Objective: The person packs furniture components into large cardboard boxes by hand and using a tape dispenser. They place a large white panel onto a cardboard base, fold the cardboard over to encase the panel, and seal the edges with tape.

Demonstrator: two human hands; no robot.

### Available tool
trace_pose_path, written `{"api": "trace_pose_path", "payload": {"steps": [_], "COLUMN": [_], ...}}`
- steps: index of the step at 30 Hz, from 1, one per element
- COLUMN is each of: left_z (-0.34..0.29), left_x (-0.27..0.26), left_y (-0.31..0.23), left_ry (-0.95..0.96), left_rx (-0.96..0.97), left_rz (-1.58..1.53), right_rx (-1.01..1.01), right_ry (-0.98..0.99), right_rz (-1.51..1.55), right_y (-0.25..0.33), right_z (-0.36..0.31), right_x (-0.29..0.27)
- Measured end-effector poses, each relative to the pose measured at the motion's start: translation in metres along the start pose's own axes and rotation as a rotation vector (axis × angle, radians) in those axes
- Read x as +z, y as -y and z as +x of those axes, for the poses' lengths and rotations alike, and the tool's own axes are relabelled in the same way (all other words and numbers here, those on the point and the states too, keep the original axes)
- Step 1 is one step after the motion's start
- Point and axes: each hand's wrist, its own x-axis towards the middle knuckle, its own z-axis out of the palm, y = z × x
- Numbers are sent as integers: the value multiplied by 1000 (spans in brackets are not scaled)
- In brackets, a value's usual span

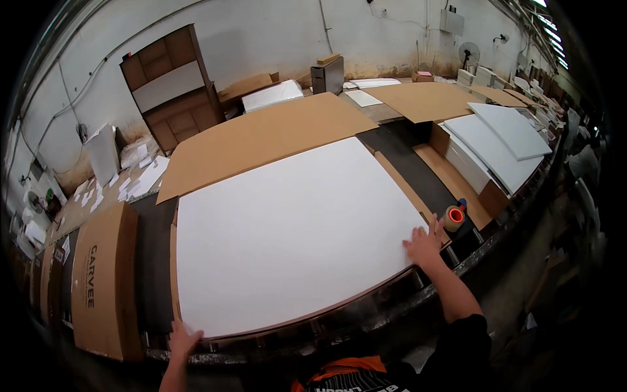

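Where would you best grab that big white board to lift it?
Probably at its two near corners, coming from the near edge of the white board. It lies flat on cardboard, too wide for one hand, and only its edges offer a hold. The left hand and right hand already rest at those corners.

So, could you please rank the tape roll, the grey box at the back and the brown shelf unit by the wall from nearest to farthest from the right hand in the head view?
From the right hand, at the white panel's right corner:
1. Tape roll, just to its right at the bench edge.
2. Grey box, far back, centre.
3. Brown shelf unit, far back on the left by the wall.
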Motion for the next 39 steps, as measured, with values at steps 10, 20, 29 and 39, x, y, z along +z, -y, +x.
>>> {"api": "trace_pose_path", "payload": {"steps": [10, 20, 29, 39], "left_z": [8, 16, -87, -98], "left_x": [59, 75, 133, 106], "left_y": [-50, -72, -321, -305], "left_ry": [-226, -188, 21, 119], "left_rx": [895, 881, 1186, 1057], "left_rz": [264, 187, 78, 126], "right_rx": [-480, -446, -603, 64], "right_ry": [-165, -33, 84, -434], "right_rz": [137, 82, 95, 1218], "right_y": [10, 29, 21, -40], "right_z": [-16, 8, 19, 461], "right_x": [25, 30, 24, 45]}}
